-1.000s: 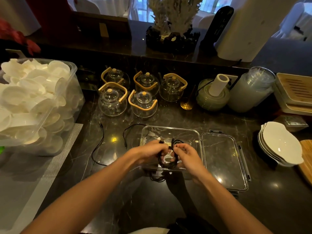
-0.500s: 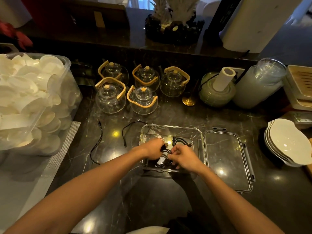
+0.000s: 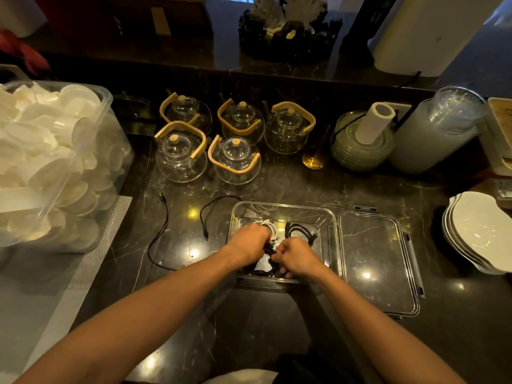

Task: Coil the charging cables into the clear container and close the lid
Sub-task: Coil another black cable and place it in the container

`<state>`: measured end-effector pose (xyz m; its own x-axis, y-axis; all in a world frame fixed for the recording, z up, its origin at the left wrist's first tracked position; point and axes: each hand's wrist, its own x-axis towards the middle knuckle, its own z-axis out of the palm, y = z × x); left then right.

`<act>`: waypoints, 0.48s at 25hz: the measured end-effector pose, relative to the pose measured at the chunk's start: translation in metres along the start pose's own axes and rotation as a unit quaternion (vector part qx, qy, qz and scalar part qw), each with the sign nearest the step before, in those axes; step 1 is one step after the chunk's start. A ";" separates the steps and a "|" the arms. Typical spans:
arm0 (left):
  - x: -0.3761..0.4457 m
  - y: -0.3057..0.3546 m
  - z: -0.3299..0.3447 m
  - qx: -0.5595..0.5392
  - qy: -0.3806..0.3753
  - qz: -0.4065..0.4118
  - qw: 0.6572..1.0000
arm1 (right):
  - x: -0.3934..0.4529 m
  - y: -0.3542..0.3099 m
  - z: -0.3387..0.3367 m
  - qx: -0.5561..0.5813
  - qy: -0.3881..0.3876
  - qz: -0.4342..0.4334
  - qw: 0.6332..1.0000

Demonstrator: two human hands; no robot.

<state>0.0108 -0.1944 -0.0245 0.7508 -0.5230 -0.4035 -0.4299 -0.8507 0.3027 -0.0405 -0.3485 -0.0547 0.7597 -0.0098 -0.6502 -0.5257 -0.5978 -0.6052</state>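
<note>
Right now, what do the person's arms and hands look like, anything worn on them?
Both forearms are bare up to the frame's edge: no sleeves, gloves or watch show. The left hand and right hand carry no visible rings, though the fingers are partly hidden.

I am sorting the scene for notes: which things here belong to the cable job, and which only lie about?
Job: clear container, its lid, black coil under both hands, loose black cables on the counter.

Lying about: glass teapots, white plates, tub of spoons.
</note>
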 end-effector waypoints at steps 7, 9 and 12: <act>0.000 -0.005 -0.004 0.054 -0.021 -0.003 0.998 | 0.004 -0.004 0.002 -0.032 0.003 -0.015 0.999; 0.000 -0.004 -0.005 0.086 -0.025 0.003 0.996 | 0.002 -0.004 0.002 -0.029 -0.002 -0.026 0.999; 0.000 -0.003 -0.005 0.132 -0.028 0.012 0.991 | -0.001 -0.004 0.000 -0.114 0.034 -0.061 0.991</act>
<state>0.0145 -0.1911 -0.0209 0.7133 -0.5384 -0.4486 -0.5687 -0.8188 0.0784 -0.0392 -0.3464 -0.0517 0.8401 0.0237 -0.5420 -0.3349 -0.7633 -0.5525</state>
